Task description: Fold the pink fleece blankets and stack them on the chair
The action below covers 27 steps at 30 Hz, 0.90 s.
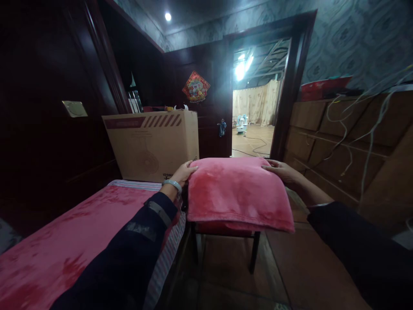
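Observation:
A pink plush cloth [238, 193], its kind not plain, is stretched between my two hands above a dark-legged chair [254, 252] with a red seat. My left hand [183, 173], with a pale bangle at the wrist, pinches its far left corner. At the far right corner, my right hand [282, 171] grips the edge between thumb and fingers. The near edge hangs loose over the front of the seat and hides most of it. Beside my left arm lies a pink blanket [93, 219] of similar plush on a bed with a striped sheet [167, 258].
A large cardboard box [151, 142] stands beyond the bed. Ahead, a dark door [206, 112] stands by a doorway with a fan [241, 122] past it. On the right are wooden drawers [351, 125] with hanging white cables [371, 133] and a red tray [325, 87] on top.

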Motion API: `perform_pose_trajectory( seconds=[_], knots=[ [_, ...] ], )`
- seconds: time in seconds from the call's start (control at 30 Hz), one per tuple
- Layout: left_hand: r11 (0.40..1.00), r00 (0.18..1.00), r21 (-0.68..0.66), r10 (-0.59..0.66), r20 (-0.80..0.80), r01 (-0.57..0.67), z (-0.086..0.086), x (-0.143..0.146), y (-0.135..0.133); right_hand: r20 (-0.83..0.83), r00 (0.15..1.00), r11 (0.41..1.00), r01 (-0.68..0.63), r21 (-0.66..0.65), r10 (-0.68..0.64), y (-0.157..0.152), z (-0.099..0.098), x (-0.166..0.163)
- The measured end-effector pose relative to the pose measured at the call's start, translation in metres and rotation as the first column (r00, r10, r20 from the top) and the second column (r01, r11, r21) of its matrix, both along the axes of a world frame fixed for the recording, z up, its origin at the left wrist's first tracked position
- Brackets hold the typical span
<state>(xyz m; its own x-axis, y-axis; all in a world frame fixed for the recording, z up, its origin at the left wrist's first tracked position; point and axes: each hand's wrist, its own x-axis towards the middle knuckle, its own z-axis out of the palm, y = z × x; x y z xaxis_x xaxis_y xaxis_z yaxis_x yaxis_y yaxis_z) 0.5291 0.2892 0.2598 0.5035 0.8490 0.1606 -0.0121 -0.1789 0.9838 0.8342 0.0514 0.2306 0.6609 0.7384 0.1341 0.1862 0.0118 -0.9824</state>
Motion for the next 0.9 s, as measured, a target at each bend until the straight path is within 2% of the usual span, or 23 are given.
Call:
perform_pose_trajectory(
  seconds=[0.07, 0.13, 0.17, 0.23, 0.27, 0.33, 0.37, 0.47, 0.57, 0.77, 0.9],
  knots=[
    [0.992, 0.996, 0.099, 0.085, -0.03, -0.082, 0.013, -0.001, 0.003, 0.298, 0.946, 0.981, 0.163, -0.107, -0.125, -0.004, 0.013, -0.004],
    [0.952, 0.989, 0.275, 0.146, -0.017, -0.136, 0.029, 0.008, -0.001, 0.62, 0.765, 0.951, 0.295, -0.096, -0.175, -0.001, 0.03, -0.017],
    [0.918, 0.99, 0.378, 0.139, -0.016, -0.123, 0.036, 0.016, -0.006, 0.734, 0.658, 0.949, 0.311, -0.06, -0.169, 0.003, 0.039, -0.027],
    [0.806, 0.991, 0.591, 0.101, -0.086, -0.031, 0.045, 0.037, -0.024, 0.863, 0.487, 0.963, 0.271, -0.004, -0.133, 0.018, 0.052, -0.053],
    [0.724, 0.983, 0.689, 0.105, -0.153, 0.03, 0.046, 0.048, -0.035, 0.899, 0.424, 0.968, 0.25, 0.0, -0.11, 0.027, 0.056, -0.066],
    [0.556, 0.932, 0.817, 0.195, -0.306, 0.153, 0.038, 0.068, -0.057, 0.946, 0.324, 0.967, 0.248, -0.053, -0.032, 0.046, 0.052, -0.088],
    [0.508, 0.891, 0.833, 0.244, -0.383, 0.219, 0.031, 0.075, -0.066, 0.955, 0.295, 0.96, 0.263, -0.101, 0.02, 0.054, 0.046, -0.095],
    [0.476, 0.789, 0.81, 0.324, -0.522, 0.341, 0.007, 0.083, -0.081, 0.949, 0.288, 0.932, 0.291, -0.214, 0.128, 0.067, 0.02, -0.101],
    [0.445, 0.772, 0.822, 0.357, -0.526, 0.354, -0.004, 0.08, -0.083, 0.946, 0.305, 0.939, 0.281, -0.197, 0.107, 0.068, 0.003, -0.095],
    [0.437, 0.78, 0.835, 0.369, -0.505, 0.334, 0.0, 0.076, -0.08, 0.952, 0.289, 0.936, 0.296, -0.191, 0.103, 0.067, 0.004, -0.091],
    [0.437, 0.773, 0.844, 0.401, -0.491, 0.309, -0.005, 0.069, -0.08, 0.953, 0.281, 0.931, 0.305, -0.199, 0.112, 0.068, 0.004, -0.093]
  ],
)
